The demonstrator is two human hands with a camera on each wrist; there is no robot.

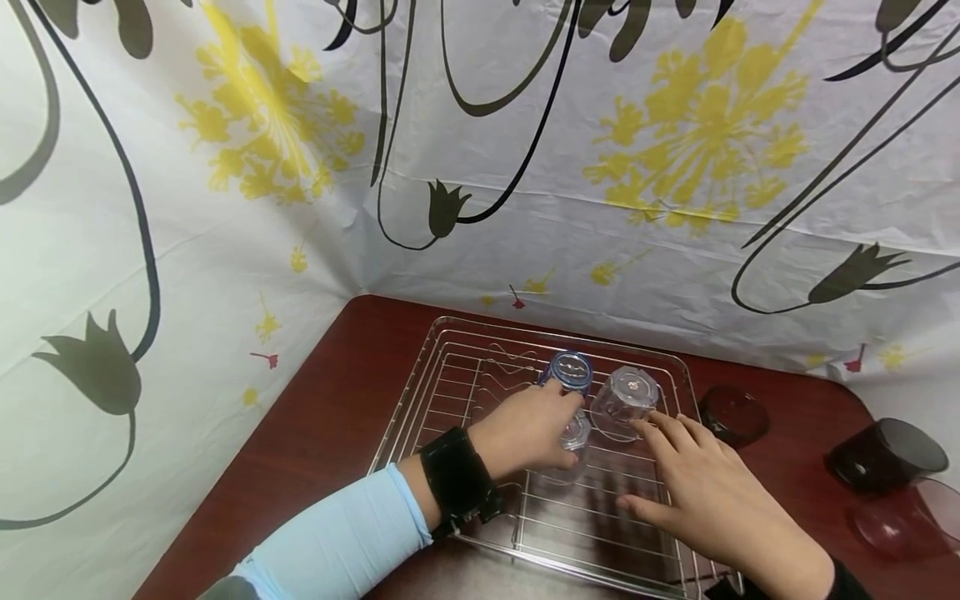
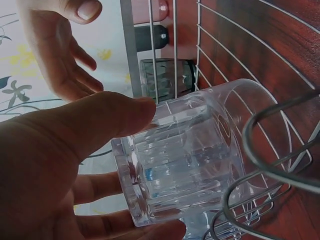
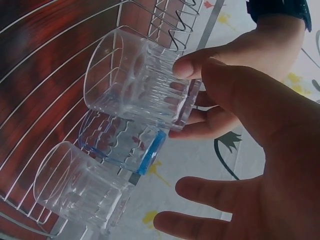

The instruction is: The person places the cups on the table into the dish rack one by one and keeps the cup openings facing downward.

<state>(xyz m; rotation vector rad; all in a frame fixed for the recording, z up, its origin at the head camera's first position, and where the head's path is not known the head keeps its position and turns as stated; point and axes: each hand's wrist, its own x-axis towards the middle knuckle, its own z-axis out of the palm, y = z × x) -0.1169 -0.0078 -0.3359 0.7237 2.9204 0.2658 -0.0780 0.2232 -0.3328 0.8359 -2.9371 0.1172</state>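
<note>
My left hand (image 1: 528,425) grips a clear fluted glass (image 2: 180,155) by its base, thumb on one side and fingers on the other. The glass is upside down, its rim toward the wires of a metal rack (image 1: 592,569). Just beyond it, a blue-tinted glass (image 1: 567,371) also stands inverted, partly behind my left fingers. A second clear glass (image 1: 625,404) is upside down to the right of these. My right hand (image 1: 705,483) hovers over the rack's right side with fingers spread, the fingertips overlapping that second glass in the head view and nothing held.
On the dark red table (image 1: 300,442), right of the rack, lie a dark glass (image 1: 733,415), a black-tinted glass (image 1: 885,454) on its side and a reddish glass (image 1: 903,521). Wavy wire dividers (image 1: 498,375) rise inside the rack. A patterned white sheet (image 1: 480,275) hangs behind the table.
</note>
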